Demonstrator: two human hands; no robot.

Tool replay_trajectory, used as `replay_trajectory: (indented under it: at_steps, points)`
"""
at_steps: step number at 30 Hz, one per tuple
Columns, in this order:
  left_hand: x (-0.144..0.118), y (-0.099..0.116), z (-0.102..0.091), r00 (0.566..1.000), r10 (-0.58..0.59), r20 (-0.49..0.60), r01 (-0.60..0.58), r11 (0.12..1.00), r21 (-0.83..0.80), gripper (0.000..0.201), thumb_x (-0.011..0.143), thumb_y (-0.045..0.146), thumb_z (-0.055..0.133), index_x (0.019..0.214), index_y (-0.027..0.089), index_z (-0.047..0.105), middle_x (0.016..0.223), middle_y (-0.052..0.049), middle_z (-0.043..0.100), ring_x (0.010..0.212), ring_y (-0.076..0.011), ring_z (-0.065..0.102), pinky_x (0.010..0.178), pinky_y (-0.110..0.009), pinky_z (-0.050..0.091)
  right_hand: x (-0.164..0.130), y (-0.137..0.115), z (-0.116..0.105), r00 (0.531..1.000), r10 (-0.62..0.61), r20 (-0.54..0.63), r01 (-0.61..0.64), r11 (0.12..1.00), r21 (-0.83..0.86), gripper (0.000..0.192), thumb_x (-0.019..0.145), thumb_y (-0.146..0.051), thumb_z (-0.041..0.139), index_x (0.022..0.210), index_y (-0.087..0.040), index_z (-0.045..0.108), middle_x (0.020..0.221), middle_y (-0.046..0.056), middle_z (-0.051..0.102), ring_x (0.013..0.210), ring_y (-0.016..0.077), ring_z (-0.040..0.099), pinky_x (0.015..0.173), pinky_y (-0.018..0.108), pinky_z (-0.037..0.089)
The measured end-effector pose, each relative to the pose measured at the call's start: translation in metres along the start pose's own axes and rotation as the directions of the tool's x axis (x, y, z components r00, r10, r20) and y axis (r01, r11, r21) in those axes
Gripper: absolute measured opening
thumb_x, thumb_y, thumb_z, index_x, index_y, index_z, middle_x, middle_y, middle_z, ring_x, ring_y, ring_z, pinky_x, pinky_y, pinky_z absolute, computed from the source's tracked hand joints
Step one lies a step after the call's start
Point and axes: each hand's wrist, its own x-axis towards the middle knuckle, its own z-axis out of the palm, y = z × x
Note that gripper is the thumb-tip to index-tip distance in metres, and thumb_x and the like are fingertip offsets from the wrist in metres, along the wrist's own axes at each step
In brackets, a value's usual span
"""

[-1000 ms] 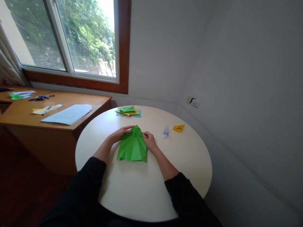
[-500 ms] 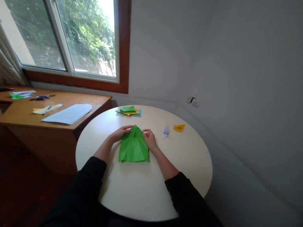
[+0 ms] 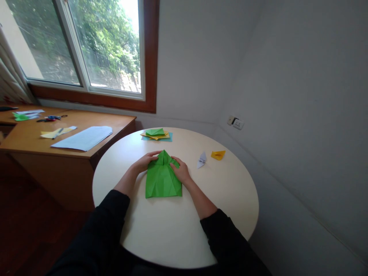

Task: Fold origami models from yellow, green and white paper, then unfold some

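Observation:
A creased sheet of green origami paper (image 3: pixel 163 180) is held between my hands over the round white table (image 3: pixel 166 234). Its far end is folded to a point with a raised pleat in the middle. My left hand (image 3: pixel 144 161) grips the upper left edge, thumb on top and fingers partly hidden behind. On the upper right edge, my right hand (image 3: pixel 181 170) pinches the paper with its thumb over the front. To the right lie a white folded paper piece (image 3: pixel 201 160) and a yellow folded paper piece (image 3: pixel 218 155).
At the table's far side is a stack of coloured paper (image 3: pixel 156 134). A wooden desk (image 3: pixel 74 153) on the left holds a white sheet (image 3: pixel 83 138), scissors (image 3: pixel 51 119) and a pen on yellow paper (image 3: pixel 57 133). A wall socket (image 3: pixel 238 124) is behind.
My right thumb has moved left onto the front of the green paper, and the fingers have straightened along its edge. The paper's near edge lies straighter. My left hand stays nearly in place.

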Motion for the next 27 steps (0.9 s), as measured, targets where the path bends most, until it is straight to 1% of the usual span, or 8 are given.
replay_trajectory:
  at_steps: [5, 9, 12, 14, 16, 19, 22, 27]
  points:
    - [-0.001, 0.002, 0.002, 1.000, -0.026, -0.008, 0.026, 0.999, -0.019, 0.056, 0.066, 0.016, 0.067, 0.120, 0.015, 0.053, 0.101, -0.012, 0.066, 0.082, -0.0211, 0.063, 0.078, -0.035, 0.048, 0.000, -0.002, 0.000, 1.000, 0.020, 0.023, -0.019, 0.999, -0.042, 0.041, 0.061, -0.024, 0.068, 0.102, -0.024, 0.065, 0.110, 0.004, 0.064, 0.106, 0.0224, 0.055, 0.097, 0.039, 0.036]
    - [-0.002, 0.003, 0.004, 0.998, -0.048, -0.044, 0.048, 0.999, 0.005, 0.055, 0.067, 0.016, 0.067, 0.120, 0.014, 0.053, 0.102, -0.012, 0.066, 0.083, -0.0213, 0.063, 0.079, -0.035, 0.048, 0.000, -0.001, 0.000, 1.000, 0.017, 0.007, -0.017, 0.999, -0.036, 0.036, 0.062, -0.023, 0.066, 0.098, -0.023, 0.066, 0.107, 0.004, 0.065, 0.105, 0.0219, 0.055, 0.098, 0.039, 0.036]
    - [-0.002, 0.004, 0.004, 0.998, -0.039, -0.040, 0.039, 0.999, 0.011, 0.053, 0.066, 0.017, 0.068, 0.117, 0.014, 0.056, 0.101, -0.012, 0.066, 0.084, -0.0222, 0.063, 0.080, -0.036, 0.047, 0.001, -0.001, 0.001, 1.000, 0.007, -0.014, -0.007, 1.000, 0.014, 0.028, 0.068, -0.027, 0.060, 0.095, -0.022, 0.066, 0.104, 0.003, 0.066, 0.102, 0.0209, 0.056, 0.096, 0.037, 0.037]
    - [-0.002, 0.004, 0.005, 0.999, -0.035, -0.031, 0.035, 0.999, 0.013, 0.052, 0.065, 0.018, 0.069, 0.115, 0.013, 0.057, 0.099, -0.013, 0.067, 0.084, -0.0224, 0.063, 0.080, -0.037, 0.047, 0.001, 0.001, 0.001, 1.000, 0.000, -0.017, 0.000, 0.999, 0.034, 0.024, 0.073, -0.033, 0.055, 0.090, -0.022, 0.067, 0.096, 0.003, 0.068, 0.095, 0.0200, 0.057, 0.089, 0.034, 0.040]
    - [-0.002, 0.004, 0.005, 0.999, -0.040, -0.035, 0.041, 0.999, 0.025, 0.052, 0.064, 0.018, 0.070, 0.114, 0.014, 0.058, 0.097, -0.012, 0.068, 0.083, -0.0223, 0.064, 0.080, -0.037, 0.047, 0.002, 0.003, 0.001, 1.000, 0.009, -0.021, -0.009, 1.000, 0.022, 0.026, 0.076, -0.040, 0.050, 0.077, -0.020, 0.066, 0.078, 0.001, 0.067, 0.077, 0.0180, 0.057, 0.075, 0.030, 0.043]
    - [-0.002, 0.002, 0.006, 0.997, -0.051, -0.059, 0.054, 0.997, 0.052, 0.051, 0.062, 0.019, 0.072, 0.112, 0.014, 0.059, 0.093, -0.011, 0.069, 0.079, -0.0215, 0.064, 0.077, -0.035, 0.048, 0.006, 0.008, 0.000, 0.998, 0.049, -0.048, -0.048, 0.999, 0.003, 0.038, 0.075, -0.049, 0.046, 0.057, -0.018, 0.056, 0.053, -0.002, 0.054, 0.055, 0.0133, 0.046, 0.054, 0.025, 0.037]
    - [0.001, -0.001, 0.004, 0.996, -0.043, -0.084, 0.047, 0.998, 0.044, 0.048, 0.061, 0.019, 0.073, 0.107, 0.014, 0.062, 0.089, -0.010, 0.070, 0.075, -0.0196, 0.064, 0.075, -0.033, 0.049, 0.008, 0.013, -0.001, 0.994, 0.080, -0.075, -0.076, 0.996, 0.048, 0.039, 0.073, -0.052, 0.048, 0.055, -0.017, 0.053, 0.049, -0.003, 0.047, 0.050, 0.0112, 0.038, 0.048, 0.024, 0.031]
    - [0.005, -0.003, 0.001, 0.995, -0.023, -0.102, 0.026, 0.999, 0.029, 0.038, 0.058, 0.024, 0.075, 0.093, 0.010, 0.068, 0.082, -0.010, 0.071, 0.070, -0.0188, 0.064, 0.074, -0.032, 0.049, 0.009, 0.014, -0.001, 0.991, 0.104, -0.080, -0.096, 0.991, 0.091, 0.036, 0.071, -0.051, 0.050, 0.058, -0.018, 0.053, 0.049, -0.003, 0.047, 0.050, 0.0107, 0.037, 0.048, 0.023, 0.029]
